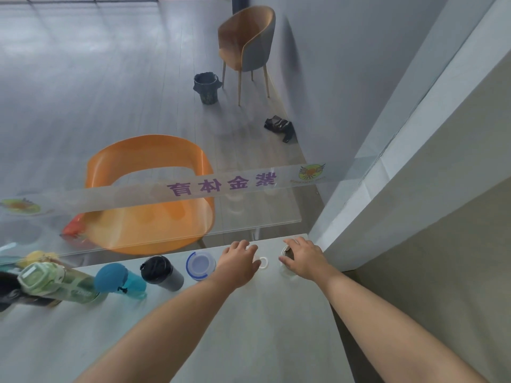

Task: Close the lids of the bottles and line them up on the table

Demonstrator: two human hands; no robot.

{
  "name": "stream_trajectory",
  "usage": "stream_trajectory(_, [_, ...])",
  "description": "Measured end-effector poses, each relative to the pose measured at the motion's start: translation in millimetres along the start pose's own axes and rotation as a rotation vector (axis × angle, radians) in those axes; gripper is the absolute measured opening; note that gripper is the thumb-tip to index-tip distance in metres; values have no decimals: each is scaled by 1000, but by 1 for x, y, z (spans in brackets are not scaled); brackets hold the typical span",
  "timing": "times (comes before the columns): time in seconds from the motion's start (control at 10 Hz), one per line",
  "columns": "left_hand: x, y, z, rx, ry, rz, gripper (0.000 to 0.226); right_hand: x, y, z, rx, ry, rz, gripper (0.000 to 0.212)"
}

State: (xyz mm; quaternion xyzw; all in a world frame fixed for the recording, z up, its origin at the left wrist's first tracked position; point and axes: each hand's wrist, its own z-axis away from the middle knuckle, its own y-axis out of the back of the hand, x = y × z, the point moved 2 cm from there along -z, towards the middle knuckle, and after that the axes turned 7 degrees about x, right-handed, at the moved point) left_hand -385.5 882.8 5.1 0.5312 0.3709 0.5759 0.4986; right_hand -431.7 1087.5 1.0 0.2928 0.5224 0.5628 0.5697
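Along the table point(193, 327) far edge: green bottle point(55, 283), blue bottle point(119, 281), black tumbler point(161, 272), clear bottle point(200, 265), all likely light, slippery plastic. My left hand point(239, 264) fingers curl beside a white ring point(264, 262); right hand point(302, 258) covers a lid, grip unclear.

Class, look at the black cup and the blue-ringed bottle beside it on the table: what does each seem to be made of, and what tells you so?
Black cup: probably matte plastic lid on a grey, satin body, possibly metal; dull, even sheen. Blue-ringed bottle: likely translucent plastic; milky, see-through lid with a coloured rim. Neither is certain.
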Motion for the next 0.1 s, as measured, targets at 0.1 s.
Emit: stream_trajectory(0.1, [-5,14,9,68,3,37,43,-13,13,1,97,61,-20,54])
